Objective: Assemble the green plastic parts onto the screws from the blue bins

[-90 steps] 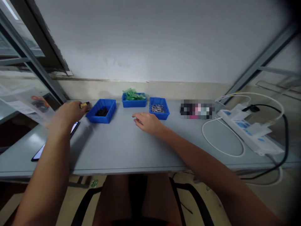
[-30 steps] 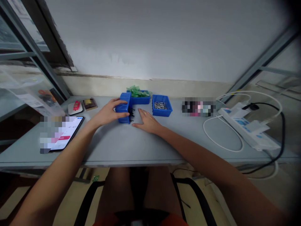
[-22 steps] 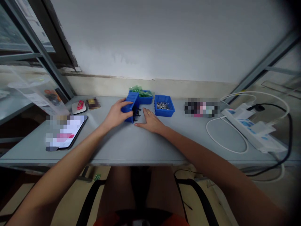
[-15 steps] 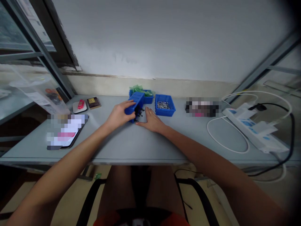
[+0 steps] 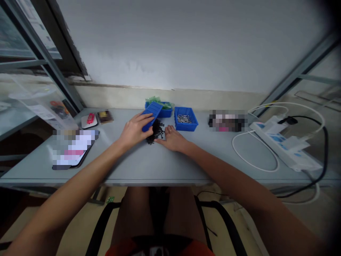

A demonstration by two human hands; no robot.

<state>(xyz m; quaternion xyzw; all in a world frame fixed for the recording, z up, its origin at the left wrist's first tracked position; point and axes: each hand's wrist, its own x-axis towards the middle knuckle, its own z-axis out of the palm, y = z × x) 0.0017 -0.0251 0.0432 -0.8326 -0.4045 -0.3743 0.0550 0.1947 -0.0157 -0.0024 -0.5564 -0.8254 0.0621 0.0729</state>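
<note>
Left hand (image 5: 136,131) of mine clasps a blue bin (image 5: 150,117), fingers over its upturned outer face, thumb at its lower part; bin steeply tilted, mouth turned down and toward my right hand (image 5: 174,139). Black screws (image 5: 157,132) lie heaped on the grey table (image 5: 149,163), under and just beside that mouth, between my two hands. My right hand is spread palm down, thumb reaching out along the near side of the heap, fingers directed away from me; whether its fingertips touch the screws, I cannot tell. Beyond my left hand, partly hidden by the tilted bin, a second bin (image 5: 166,113) holds green packets (image 5: 153,100). Just past my right fingers, a third bin (image 5: 186,127) stands upright with silver screws (image 5: 183,119) inside. To the left of my left hand: phone (image 5: 89,151), screen lit and partly pixelated; farther off, a red item (image 5: 91,118) on a rounded white object (image 5: 88,126). Well right of my right hand: white power strip (image 5: 285,145), plugs seated, white cable (image 5: 233,151) looped beside it.
</note>
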